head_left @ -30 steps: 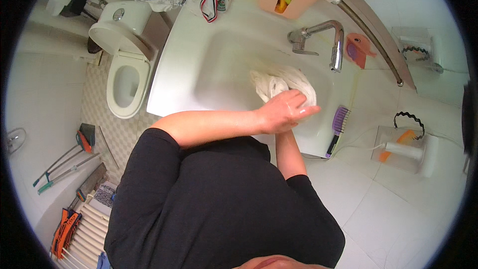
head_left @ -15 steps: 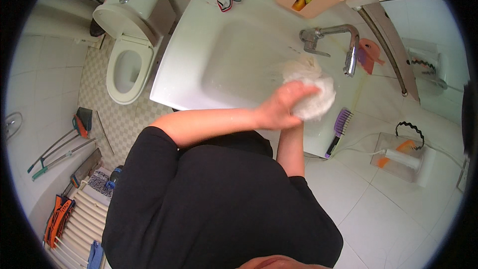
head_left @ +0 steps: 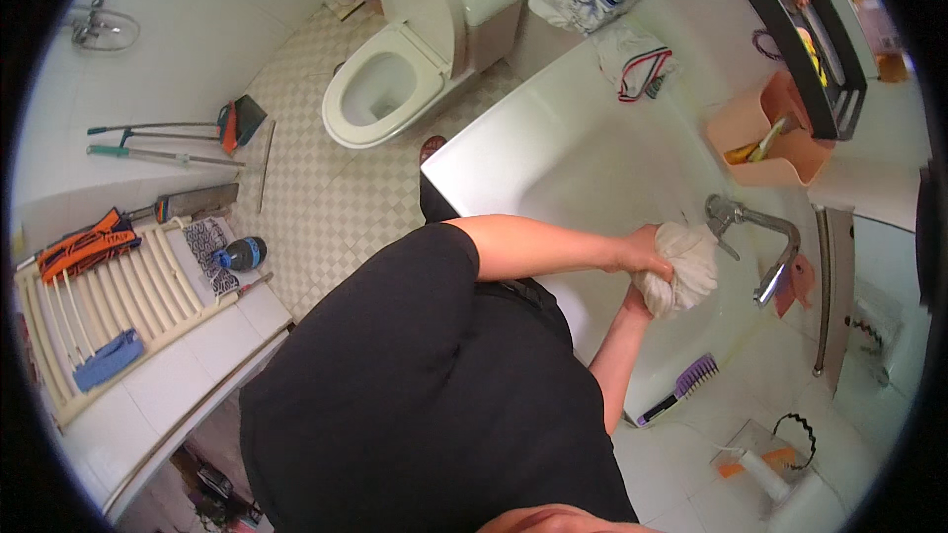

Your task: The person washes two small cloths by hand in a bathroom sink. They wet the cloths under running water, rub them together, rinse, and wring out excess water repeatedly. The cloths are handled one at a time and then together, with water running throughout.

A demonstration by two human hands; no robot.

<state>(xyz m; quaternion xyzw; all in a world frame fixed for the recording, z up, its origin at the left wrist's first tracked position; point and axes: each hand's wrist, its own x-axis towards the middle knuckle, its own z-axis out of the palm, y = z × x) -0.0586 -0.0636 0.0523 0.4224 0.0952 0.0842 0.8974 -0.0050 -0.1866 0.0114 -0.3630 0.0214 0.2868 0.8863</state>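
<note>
A bunched, off-white wet-looking cloth (head_left: 683, 271) is held over the right part of the white sink (head_left: 563, 153). My left hand (head_left: 644, 251) is closed around the cloth's near side, fingers curled into its folds. Close below it, my right hand (head_left: 638, 302) grips the same cloth from underneath, its fingers largely hidden by the bundle. Just right of the cloth stands the chrome faucet (head_left: 765, 227); no water stream shows. A purple hairbrush (head_left: 679, 388) lies on the sink's right rim.
A pale cloth with striped trim (head_left: 637, 64) and a peach bin (head_left: 770, 143) sit along the sink's far side, below a black shelf (head_left: 790, 30). The toilet (head_left: 385, 89) stands left, lid raised. A slatted rack (head_left: 148, 286) and a bottle (head_left: 242, 254) are farther left.
My view has swung left, so the sink appears farther right. The cloth, earlier spread under my blurred left hand, is now a tight bundle gripped in both hands.
</note>
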